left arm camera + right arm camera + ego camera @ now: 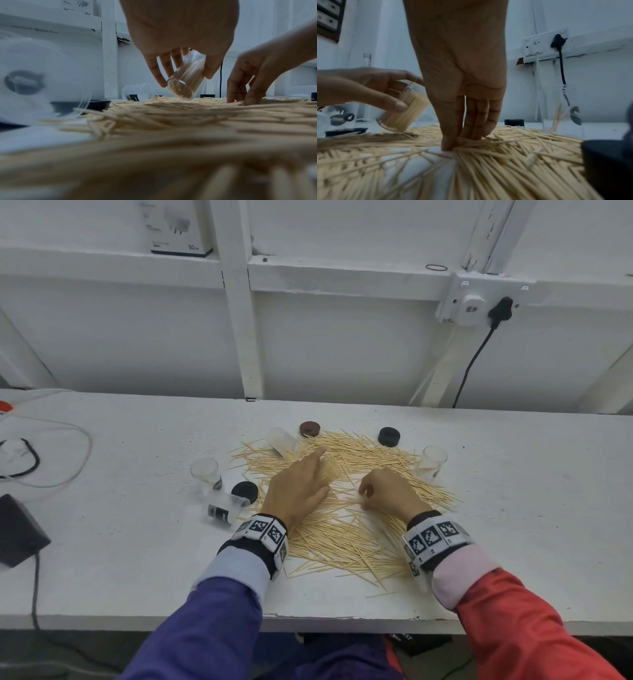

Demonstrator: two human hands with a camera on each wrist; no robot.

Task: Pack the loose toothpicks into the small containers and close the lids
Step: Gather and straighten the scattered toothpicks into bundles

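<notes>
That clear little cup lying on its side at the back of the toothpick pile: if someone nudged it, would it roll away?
The cup lying on its side looks round and empty, so it would probably roll easily. It seems thin plastic, likely very light. The loose toothpicks against it might stop it.

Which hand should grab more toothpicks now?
The right hand. Its fingers already touch the loose toothpicks, pinching a few. The left hand is busy holding the nearly full container tilted above the pile.
</notes>
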